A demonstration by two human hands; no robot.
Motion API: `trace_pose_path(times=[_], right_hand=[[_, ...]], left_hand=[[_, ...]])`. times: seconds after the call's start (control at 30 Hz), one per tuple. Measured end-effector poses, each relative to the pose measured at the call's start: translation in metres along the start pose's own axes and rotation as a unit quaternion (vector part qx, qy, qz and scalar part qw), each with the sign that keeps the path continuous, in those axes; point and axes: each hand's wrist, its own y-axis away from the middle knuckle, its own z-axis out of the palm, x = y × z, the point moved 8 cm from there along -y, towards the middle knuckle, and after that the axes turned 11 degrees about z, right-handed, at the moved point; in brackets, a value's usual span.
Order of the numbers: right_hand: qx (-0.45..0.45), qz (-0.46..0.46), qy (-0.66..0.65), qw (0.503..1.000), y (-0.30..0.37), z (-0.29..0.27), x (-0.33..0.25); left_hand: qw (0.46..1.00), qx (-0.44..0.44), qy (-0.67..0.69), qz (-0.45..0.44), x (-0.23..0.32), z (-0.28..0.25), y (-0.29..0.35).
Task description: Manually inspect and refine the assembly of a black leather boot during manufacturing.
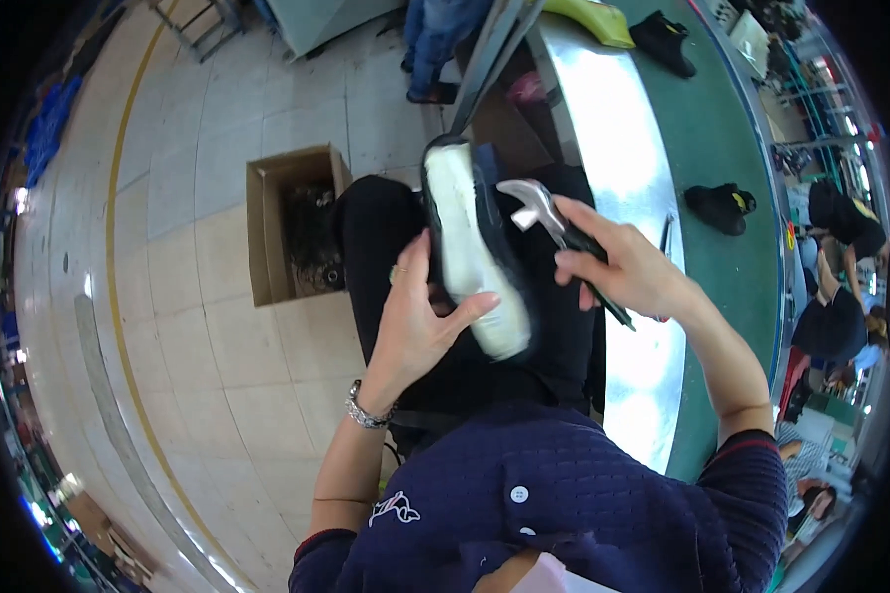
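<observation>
My left hand grips a black shoe upper from its left side, thumb laid across it. Its pale cream underside is turned up, over my lap, and the near end is blurred. In my right hand is a pair of lasting pincers with a curved metal beak, a small hammer-like head and dark handles. The fingers are wrapped round the handles. The beak points toward the shoe's right side, a small gap apart from it.
A cardboard box holding dark items stands on the tiled floor to my left. At my right runs a shiny metal ledge beside a green belt carrying black shoes. A metal post rises ahead. Other people sit beyond the belt.
</observation>
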Motion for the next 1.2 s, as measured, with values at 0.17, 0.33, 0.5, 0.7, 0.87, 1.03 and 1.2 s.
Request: trace_pose_path(times=[0.17,0.33,0.5,0.7,0.87,1.03,1.2], right_hand=[[-0.036,-0.081,0.038,0.995,-0.007,0.032,-0.004],[-0.086,-0.116,0.207,0.968,-0.005,0.052,-0.033],[-0.134,-0.028,0.285,0.949,-0.001,0.058,-0.062],[-0.111,-0.102,0.421,0.894,0.0,0.072,-0.065],[-0.061,-0.103,0.337,0.934,-0.009,0.071,-0.034],[-0.026,-0.151,0.333,0.93,-0.006,0.072,-0.027],[0.008,-0.161,0.311,0.937,-0.002,0.074,-0.015]], left_hand=[[0.963,0.163,-0.216,0.008,0.006,-0.066,0.006],[0.945,0.161,-0.273,0.086,0.01,-0.05,0.019],[0.979,0.138,-0.152,0.009,-0.004,-0.034,0.027],[0.917,0.117,-0.354,0.138,0.021,-0.017,0.022],[0.998,0.026,-0.042,-0.048,-0.008,-0.014,0.02],[0.742,-0.002,0.656,-0.141,-0.032,0.01,0.001],[0.818,-0.002,0.559,-0.137,-0.036,0.02,-0.017]])
